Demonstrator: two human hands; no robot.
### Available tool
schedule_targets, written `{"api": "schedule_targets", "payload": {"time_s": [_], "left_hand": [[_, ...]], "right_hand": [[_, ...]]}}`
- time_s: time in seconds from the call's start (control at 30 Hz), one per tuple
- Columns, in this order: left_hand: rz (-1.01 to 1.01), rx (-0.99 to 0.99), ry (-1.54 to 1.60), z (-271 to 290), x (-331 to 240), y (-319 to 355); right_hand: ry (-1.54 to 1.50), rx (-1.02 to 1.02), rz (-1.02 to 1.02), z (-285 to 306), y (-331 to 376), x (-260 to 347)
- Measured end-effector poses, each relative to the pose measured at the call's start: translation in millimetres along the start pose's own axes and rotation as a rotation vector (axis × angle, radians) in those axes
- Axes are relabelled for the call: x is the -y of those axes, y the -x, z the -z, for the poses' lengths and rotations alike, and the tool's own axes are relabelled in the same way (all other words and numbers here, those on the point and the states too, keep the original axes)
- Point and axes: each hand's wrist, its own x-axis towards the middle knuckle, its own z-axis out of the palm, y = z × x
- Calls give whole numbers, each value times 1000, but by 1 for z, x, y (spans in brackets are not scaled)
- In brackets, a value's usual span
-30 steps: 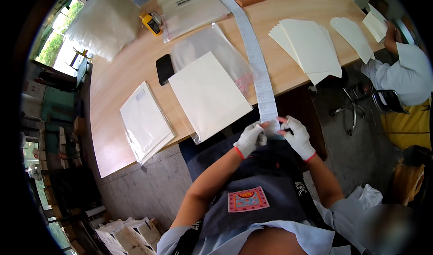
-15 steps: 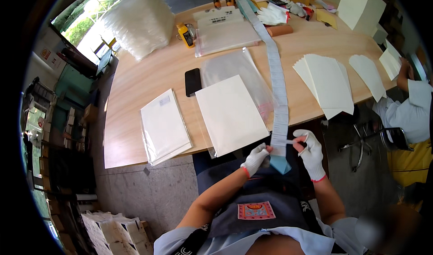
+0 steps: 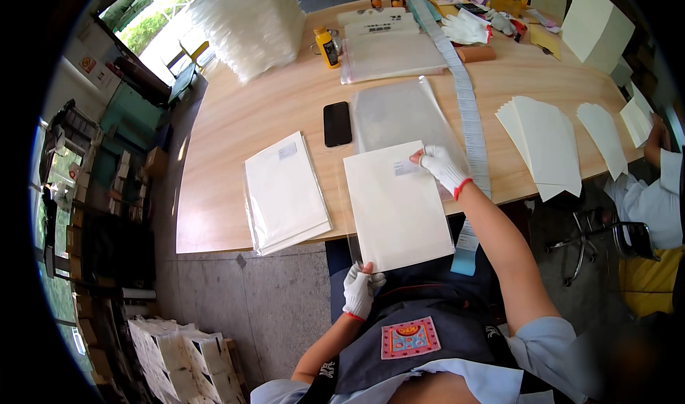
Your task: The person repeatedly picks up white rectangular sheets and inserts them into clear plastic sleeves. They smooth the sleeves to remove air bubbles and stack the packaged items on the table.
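A cream sheet [image 3: 399, 218] in a clear plastic sleeve lies at the table's front edge, its lower end overhanging. My left hand [image 3: 360, 290], in a white glove with bare fingertips, pinches its lower left corner. On the sheet's upper right part sits a small white label [image 3: 406, 168]. My right hand [image 3: 444, 168], gloved the same way, rests beside that label with its fingertips touching it; nothing is gripped there. A long strip of labels [image 3: 469, 118] runs down the table to a blue end [image 3: 464, 263] hanging over the edge near my lap.
Labelled, sleeved sheets [image 3: 287, 193] lie on the left, clear bags [image 3: 399, 111] behind my sheet, near a black phone [image 3: 337, 124]. Fanned cream sheets [image 3: 539, 143] lie right. Farther back are a yellow bottle [image 3: 327, 47] and a bulky plastic stack [image 3: 250, 26]. A person [image 3: 646, 211] sits at right.
A label now sits on the cream sheet. My right hand has left the label strip and reached up to the sheet; my left hand has moved to its lower left corner.
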Motion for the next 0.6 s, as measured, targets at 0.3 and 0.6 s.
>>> {"api": "schedule_targets", "payload": {"time_s": [0.3,0.6], "left_hand": [[-17,25,12,0,5,6],[-58,145,42,-5,-8,10]], "right_hand": [[528,-324,259,-20,-21,-8],[386,-300,312,0,27,27]]}}
